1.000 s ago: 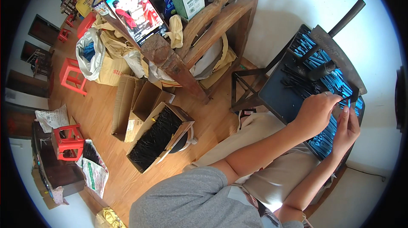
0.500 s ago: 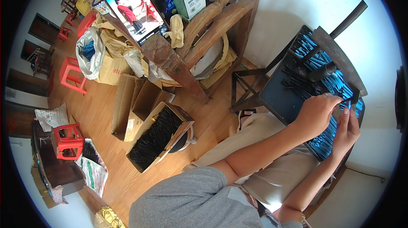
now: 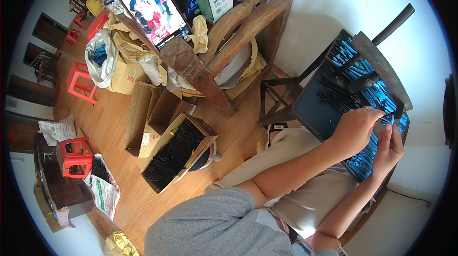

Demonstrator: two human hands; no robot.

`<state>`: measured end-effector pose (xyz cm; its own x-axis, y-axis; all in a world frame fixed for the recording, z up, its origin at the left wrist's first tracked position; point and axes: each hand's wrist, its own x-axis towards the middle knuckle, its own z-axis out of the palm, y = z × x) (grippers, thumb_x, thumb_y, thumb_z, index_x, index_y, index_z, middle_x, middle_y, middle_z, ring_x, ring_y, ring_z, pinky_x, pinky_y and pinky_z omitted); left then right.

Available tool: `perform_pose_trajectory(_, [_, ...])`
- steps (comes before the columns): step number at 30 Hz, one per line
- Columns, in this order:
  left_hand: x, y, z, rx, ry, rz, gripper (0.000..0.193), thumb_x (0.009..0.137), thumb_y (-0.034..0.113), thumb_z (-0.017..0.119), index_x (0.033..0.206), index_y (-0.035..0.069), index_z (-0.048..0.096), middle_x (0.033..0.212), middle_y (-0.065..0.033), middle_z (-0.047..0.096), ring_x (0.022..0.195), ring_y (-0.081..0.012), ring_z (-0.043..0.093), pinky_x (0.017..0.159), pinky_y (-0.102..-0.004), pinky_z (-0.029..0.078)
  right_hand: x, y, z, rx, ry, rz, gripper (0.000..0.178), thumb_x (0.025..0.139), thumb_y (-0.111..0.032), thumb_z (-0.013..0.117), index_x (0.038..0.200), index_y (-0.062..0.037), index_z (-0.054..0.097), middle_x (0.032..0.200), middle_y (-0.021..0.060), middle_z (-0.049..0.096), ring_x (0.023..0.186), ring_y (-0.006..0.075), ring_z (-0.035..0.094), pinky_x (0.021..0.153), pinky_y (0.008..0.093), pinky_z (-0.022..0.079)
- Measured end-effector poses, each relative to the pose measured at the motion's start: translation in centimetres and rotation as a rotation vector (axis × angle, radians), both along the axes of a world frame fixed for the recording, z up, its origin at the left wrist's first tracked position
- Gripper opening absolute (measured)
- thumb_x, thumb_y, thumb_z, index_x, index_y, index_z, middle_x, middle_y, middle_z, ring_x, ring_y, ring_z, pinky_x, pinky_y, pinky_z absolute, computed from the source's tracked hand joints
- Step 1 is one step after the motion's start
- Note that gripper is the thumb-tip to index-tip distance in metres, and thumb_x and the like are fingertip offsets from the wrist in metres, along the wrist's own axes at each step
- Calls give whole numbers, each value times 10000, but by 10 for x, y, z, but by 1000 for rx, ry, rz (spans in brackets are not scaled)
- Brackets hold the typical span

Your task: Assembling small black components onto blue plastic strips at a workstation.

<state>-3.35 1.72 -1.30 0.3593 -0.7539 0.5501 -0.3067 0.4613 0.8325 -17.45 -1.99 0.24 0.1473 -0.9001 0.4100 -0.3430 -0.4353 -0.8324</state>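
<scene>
Both my hands meet at the lower end of a dark metal hand press (image 3: 381, 67) on a blue-topped stand (image 3: 307, 113). Between the fingertips of my left hand (image 3: 355, 129) is a thin black stick-like piece (image 3: 390, 113). Just below it, my right hand (image 3: 390, 146) pinches a slim blue plastic piece (image 3: 392, 119) upright. The two pieces touch or nearly touch; the fingers hide the exact join. Many similar blue pieces (image 3: 363, 160) lie along the stand's right side. Loose black pieces (image 3: 338, 94) are heaped left of the press.
A carton of black pieces (image 3: 174, 156) stands on the wooden floor beside a taller open carton (image 3: 138, 122). A lit phone (image 3: 153, 11) leans on a wooden chair frame (image 3: 188, 62). Sacks (image 3: 126, 77) and red stools (image 3: 82, 82) are at the left.
My hands have hardly moved and keep the same pinch on the black and blue pieces. The phone shows a different picture.
</scene>
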Motion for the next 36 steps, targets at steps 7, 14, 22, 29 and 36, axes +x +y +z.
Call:
perform_pose_trajectory(7, [-1,0,-2,-4,-3,9,213,825,3,589,1035,6,622,865,-160,660,753,-345,649,639,-432,513,-1,0,-1,0,1,-11,199,953,-159,617,1041,12,671,686,-41,501,604,17,397,507,165,284])
perform_pose_trajectory(14, [-1,0,-2,-13,-14,17,217,822,2,595,1038,3,619,889,-164,665,770,-348,652,651,-429,516,-2,-1,-2,12,2,-34,197,950,-151,621,1046,12,675,689,-40,504,605,19,396,506,163,289])
perform_pose_trajectory(22, [0,-1,2,48,1,5,164,846,60,599,984,1,664,823,-169,655,741,-341,648,635,-427,512,-6,-4,2,-21,45,-6,176,952,-150,619,991,13,672,675,-50,462,595,21,361,499,178,264])
perform_pose_trajectory(29, [-1,-4,3,23,22,53,128,833,64,609,918,-1,680,758,-161,644,731,-334,644,630,-425,506,-12,-7,7,27,74,-13,165,952,-146,618,964,10,669,689,-70,438,606,15,323,519,192,219])
perform_pose_trajectory(36, [0,-5,2,39,27,18,130,808,44,618,913,-3,679,748,-168,642,725,-342,638,629,-427,498,-15,-11,6,-17,112,-6,175,956,-156,614,985,5,675,702,-66,449,620,16,330,529,194,225])
